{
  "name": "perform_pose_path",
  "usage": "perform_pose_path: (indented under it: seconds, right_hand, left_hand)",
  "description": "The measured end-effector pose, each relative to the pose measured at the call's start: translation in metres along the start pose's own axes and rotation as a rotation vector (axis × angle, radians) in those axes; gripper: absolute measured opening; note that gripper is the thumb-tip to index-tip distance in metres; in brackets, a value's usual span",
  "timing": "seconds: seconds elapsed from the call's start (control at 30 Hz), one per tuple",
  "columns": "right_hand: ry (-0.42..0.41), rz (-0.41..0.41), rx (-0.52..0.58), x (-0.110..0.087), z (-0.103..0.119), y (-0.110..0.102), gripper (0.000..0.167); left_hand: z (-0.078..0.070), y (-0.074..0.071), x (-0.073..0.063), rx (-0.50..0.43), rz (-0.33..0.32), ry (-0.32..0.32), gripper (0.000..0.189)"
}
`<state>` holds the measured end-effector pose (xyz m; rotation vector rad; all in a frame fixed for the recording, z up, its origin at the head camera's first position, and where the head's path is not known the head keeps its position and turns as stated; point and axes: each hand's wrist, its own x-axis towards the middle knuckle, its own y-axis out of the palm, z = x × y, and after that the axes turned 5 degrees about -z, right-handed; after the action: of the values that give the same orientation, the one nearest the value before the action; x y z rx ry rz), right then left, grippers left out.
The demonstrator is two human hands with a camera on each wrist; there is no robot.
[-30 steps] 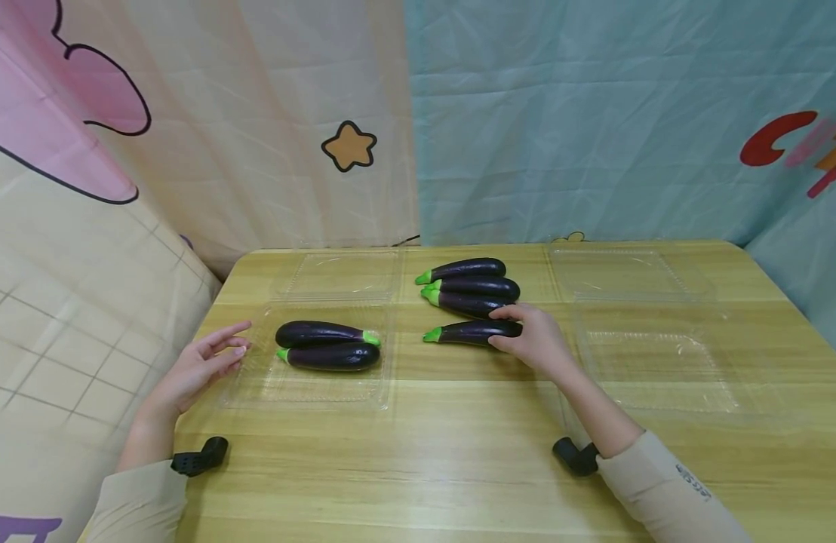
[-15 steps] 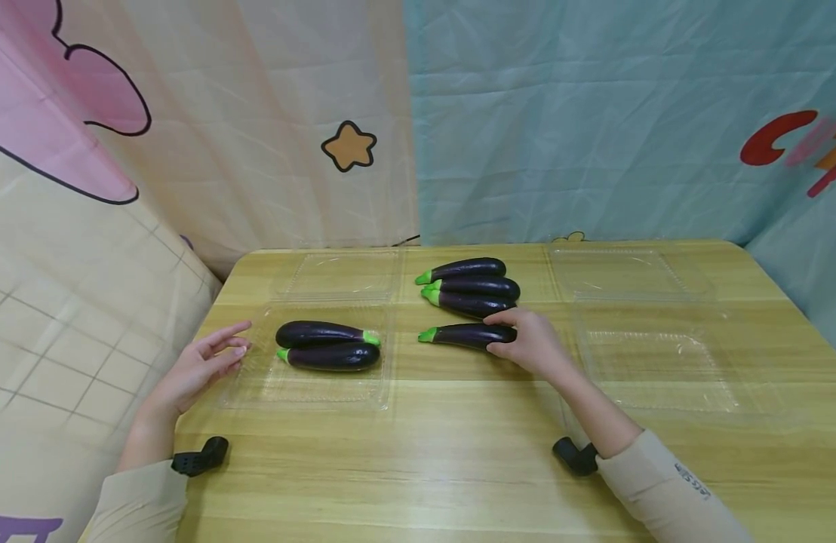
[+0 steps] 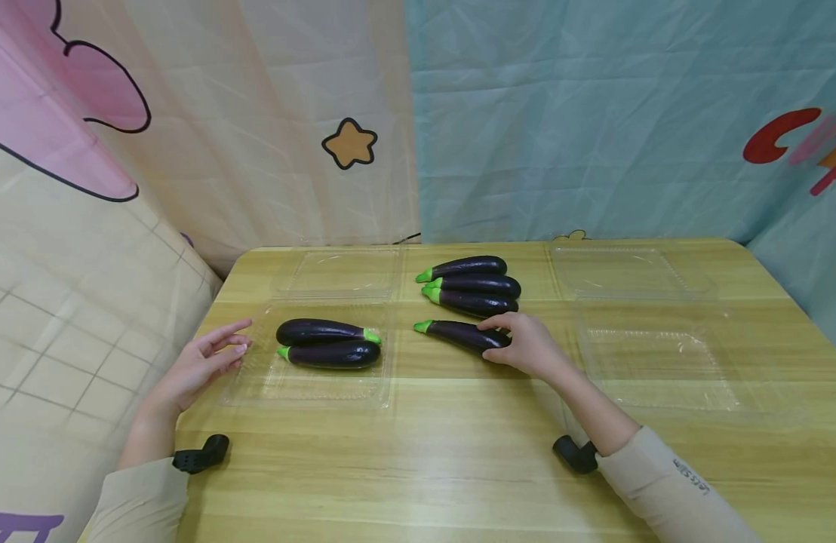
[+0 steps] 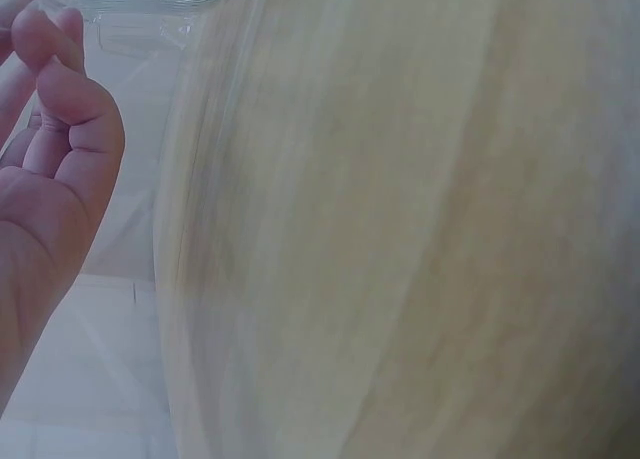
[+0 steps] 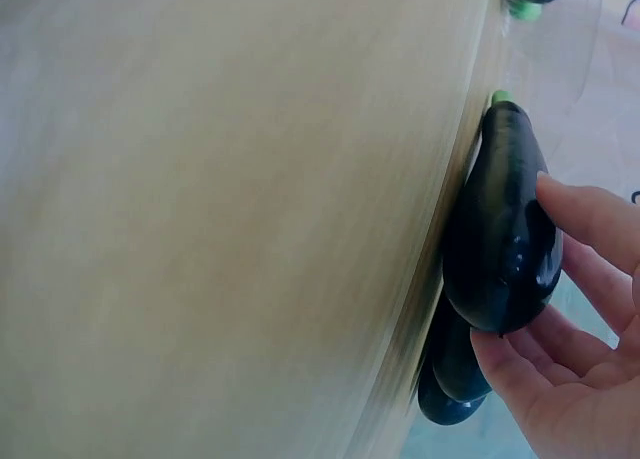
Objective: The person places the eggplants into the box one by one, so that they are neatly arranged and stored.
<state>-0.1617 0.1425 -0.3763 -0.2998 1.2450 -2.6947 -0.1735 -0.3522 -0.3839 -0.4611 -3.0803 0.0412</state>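
In the head view my right hand [image 3: 527, 343] pinches the thick end of an eggplant [image 3: 462, 335] between thumb and fingers. Its green stem points left. The right wrist view shows the thumb and fingertips against the dark glossy eggplant [image 5: 505, 219]. Just behind lie several more eggplants [image 3: 477, 305], side by side. My left hand [image 3: 204, 366], fingers loosely bent, is at the left rim of a clear plastic container [image 3: 309, 394]; whether it touches the rim cannot be told. Two eggplants [image 3: 330, 354] lie inside that container, stems facing opposite ways.
A second clear plastic container [image 3: 662, 369] sits at the right of the wooden table [image 3: 418, 467], its lid [image 3: 615, 271] folded back. The left container's lid [image 3: 343, 273] also lies open toward the back. Printed curtains [image 3: 527, 136] hang behind the table.
The eggplant in my right hand has moved slightly left and turned, its stem end now farther back. It stands more apart from the others. My left hand has stayed in place.
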Motion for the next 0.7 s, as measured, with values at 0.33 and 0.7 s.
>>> perform_pose_path:
  seconds: [0.33, 0.7]
  right_hand:
    - [-0.011, 0.034, 0.014, 0.0008, -0.0022, 0.0002, 0.040]
    - [0.007, 0.052, 0.047, 0.0000, -0.0042, 0.0015, 0.040]
  left_hand:
    - [-0.0005, -0.0001, 0.0014, -0.015, 0.003, 0.007, 0.040]
    - [0.0013, -0.0004, -0.0002, -0.001, 0.002, 0.011, 0.041]
